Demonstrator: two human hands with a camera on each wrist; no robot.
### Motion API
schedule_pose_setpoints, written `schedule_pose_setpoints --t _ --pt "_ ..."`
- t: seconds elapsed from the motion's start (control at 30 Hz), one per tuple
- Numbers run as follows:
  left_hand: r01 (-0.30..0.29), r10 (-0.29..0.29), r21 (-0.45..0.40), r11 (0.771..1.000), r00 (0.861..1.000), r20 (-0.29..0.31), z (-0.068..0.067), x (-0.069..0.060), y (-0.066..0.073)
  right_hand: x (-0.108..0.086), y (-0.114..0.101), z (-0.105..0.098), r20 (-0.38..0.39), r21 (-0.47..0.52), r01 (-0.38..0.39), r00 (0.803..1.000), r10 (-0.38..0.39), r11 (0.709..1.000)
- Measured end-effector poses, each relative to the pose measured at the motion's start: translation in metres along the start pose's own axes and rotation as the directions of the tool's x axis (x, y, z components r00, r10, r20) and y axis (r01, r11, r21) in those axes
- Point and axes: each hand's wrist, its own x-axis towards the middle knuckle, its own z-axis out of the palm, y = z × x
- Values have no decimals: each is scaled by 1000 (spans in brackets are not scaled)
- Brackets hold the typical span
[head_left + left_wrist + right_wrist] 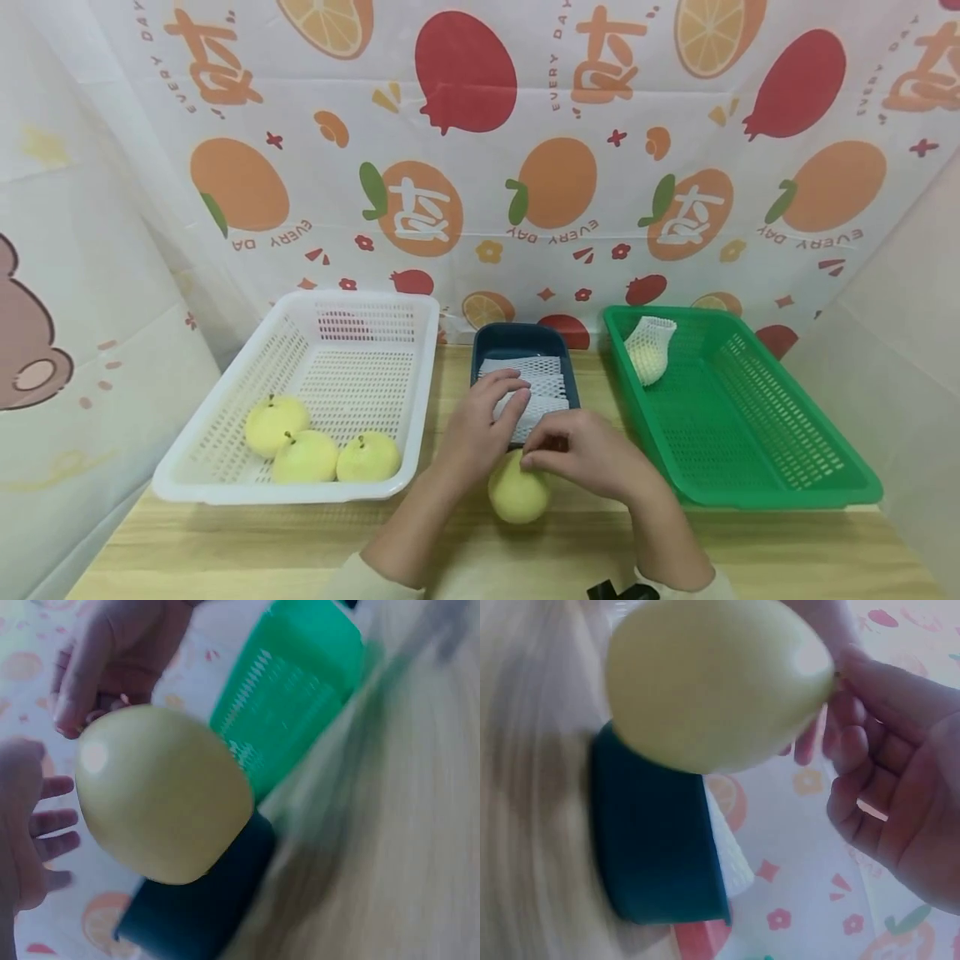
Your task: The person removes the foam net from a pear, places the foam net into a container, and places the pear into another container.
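Observation:
A yellow pear (519, 492) hangs by its stem from my right hand (592, 454), whose thumb and fingers pinch the stem. In the right wrist view, the same pear (712, 682) appears close up, with the right hand (907, 765) at its stem end. My left hand (480, 425) reaches over the dark blue tray (480, 337), near the white foam fruit nets (543, 387) lying in it. From the left wrist view, the left hand's fingers (56, 821) look extended and apart from the pear. Whether they touch a net cannot be told.
On the left stands a white basket (429, 367) with three pears (303, 458). A green basket (660, 450) on the right holds a pear in a foam net (649, 350). Both stand on a wooden table (247, 542) before a fruit-print cloth (480, 208).

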Motion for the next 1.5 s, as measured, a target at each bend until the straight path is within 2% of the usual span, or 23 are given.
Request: schedule_pose_setpoints --t 0.07,0.17,0.27,0.37,0.43,0.5,0.7,0.8,0.9,0.97,1.07,1.13,1.23,1.3,1.4,1.47,1.5 --pt "43 -38 -118 992 998 41 -6 -3 7 -2 -1 -4 -95 2 10 995 -10 1000" --pt "90 -64 -204 975 989 132 -16 -8 14 -4 -2 -9 -250 -5 22 968 -22 1000" --pt "121 -67 -216 969 969 238 -22 -12 19 -6 -3 -11 -401 16 23 916 -14 1000" --pt "126 -48 -231 965 948 315 -23 -14 20 -6 -3 -11 -504 65 25 864 11 998" --pt "120 -33 -246 962 944 329 -22 -14 20 -7 -4 -10 -543 100 34 839 26 994" --pt "115 -26 -260 959 946 324 -21 -15 18 -7 -4 -9 -560 125 40 827 37 991" --pt "99 -22 -286 953 965 260 -20 -15 18 -6 -5 -7 -577 187 103 817 24 977" --pt "122 -39 -337 933 970 242 -21 -14 19 -5 -4 -6 -591 200 148 807 -1 969" --pt "183 -80 -427 886 965 248 -22 -13 19 -4 -3 -5 -591 234 160 806 10 959" --pt "234 -107 -506 830 958 267 -24 -12 19 -4 -4 -5 -574 267 147 818 34 952" --pt "298 -143 -613 732 946 290 -28 -11 20 -5 -6 -5 -526 308 120 848 64 944" --pt "317 -148 -678 664 944 296 -29 -10 20 -4 -7 -5 -483 314 106 873 63 944" --pt "327 -154 -741 586 943 294 -31 -8 22 -2 -9 -3 -405 336 94 913 54 937" --pt "332 -163 -764 554 943 292 -32 -7 23 0 -11 -1 -365 367 94 930 51 925" --pt "339 -192 -778 529 941 280 -33 -6 25 3 -14 4 -362 412 100 930 62 906" --pt "333 -201 -772 542 943 265 -36 -4 25 7 -15 8 -400 423 109 913 77 900" --pt "326 -206 -761 561 945 253 -37 -3 26 8 -16 9 -425 417 106 901 90 903"
